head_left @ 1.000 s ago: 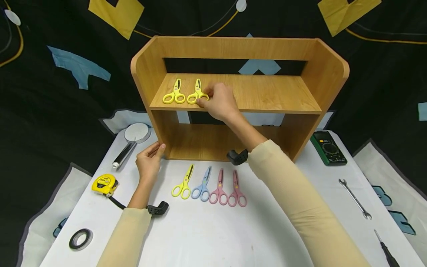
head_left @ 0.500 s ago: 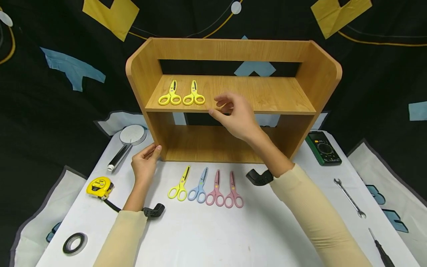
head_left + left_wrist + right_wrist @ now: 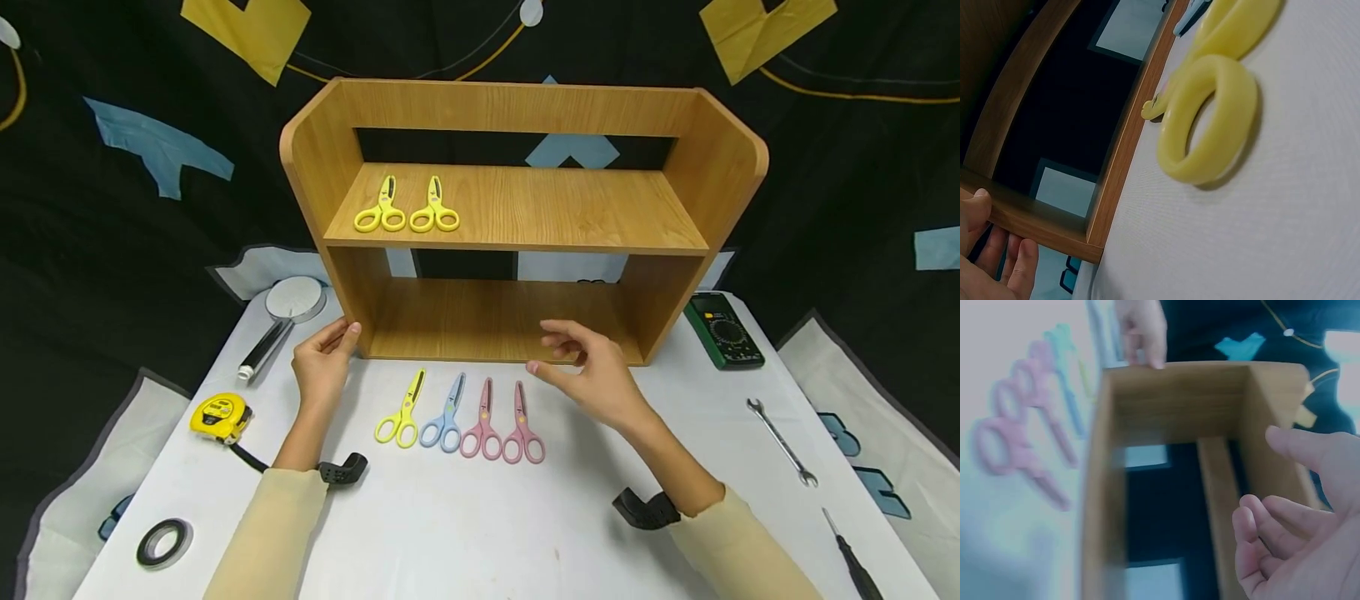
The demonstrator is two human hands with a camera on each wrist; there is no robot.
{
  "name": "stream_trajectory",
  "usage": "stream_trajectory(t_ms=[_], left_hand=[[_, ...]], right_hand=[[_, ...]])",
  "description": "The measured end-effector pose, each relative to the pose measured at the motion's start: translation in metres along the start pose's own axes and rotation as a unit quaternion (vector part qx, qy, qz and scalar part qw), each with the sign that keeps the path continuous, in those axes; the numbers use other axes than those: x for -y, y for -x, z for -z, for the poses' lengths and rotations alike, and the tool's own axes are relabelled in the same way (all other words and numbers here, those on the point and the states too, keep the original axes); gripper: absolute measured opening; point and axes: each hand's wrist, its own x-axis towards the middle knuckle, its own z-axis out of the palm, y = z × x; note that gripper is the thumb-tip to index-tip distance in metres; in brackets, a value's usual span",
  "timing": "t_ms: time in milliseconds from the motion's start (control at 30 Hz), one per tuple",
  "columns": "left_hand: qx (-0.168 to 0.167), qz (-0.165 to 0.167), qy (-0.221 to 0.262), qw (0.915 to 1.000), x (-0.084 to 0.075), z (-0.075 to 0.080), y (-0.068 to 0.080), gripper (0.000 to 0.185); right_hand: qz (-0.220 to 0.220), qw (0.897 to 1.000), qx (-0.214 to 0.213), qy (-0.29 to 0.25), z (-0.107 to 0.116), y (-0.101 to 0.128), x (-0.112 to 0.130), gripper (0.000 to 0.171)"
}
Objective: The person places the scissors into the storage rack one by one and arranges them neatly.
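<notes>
My left hand (image 3: pixel 321 360) pinches the lower left side panel of a two-tier wooden shelf (image 3: pixel 517 208). In the left wrist view the thumb (image 3: pixel 977 209) and fingers lie on opposite sides of that panel. Before the lower tier hovers my right hand (image 3: pixel 592 379), empty, thumb and fingers apart. Two yellow scissors (image 3: pixel 386 206) (image 3: pixel 434 206) stand side by side on the upper tier at the left. On the white table lie yellow scissors (image 3: pixel 406 410), blue scissors (image 3: pixel 445 417) and two pink scissors (image 3: pixel 483 421) (image 3: pixel 521 425) in a row, blades toward the shelf.
Left of the shelf are a magnifying glass (image 3: pixel 295 298), a yellow tape measure (image 3: pixel 221 417) and a roll of black tape (image 3: pixel 163 543). On the right lie a multimeter (image 3: pixel 723 331), a wrench (image 3: pixel 782 442) and a screwdriver (image 3: pixel 852 554). A black curtain hangs behind.
My right hand has let go of the second yellow scissors on the upper tier and moved down and right, off the shelf. The left hand stays at the side panel.
</notes>
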Motion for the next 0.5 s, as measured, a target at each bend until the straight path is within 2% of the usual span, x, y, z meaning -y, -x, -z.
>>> stream_trajectory(t_ms=[300, 500], left_hand=[[0.004, 0.002, -0.007, 1.0, -0.001, 0.001, 0.0, 0.047], [0.007, -0.001, 0.008, 0.9999, -0.001, 0.003, 0.0, 0.046]], right_hand=[[-0.062, 0.997, 0.04, -0.01, -0.043, 0.04, -0.052, 0.064], [-0.101, 0.992, 0.07, 0.006, -0.064, 0.056, -0.069, 0.065]])
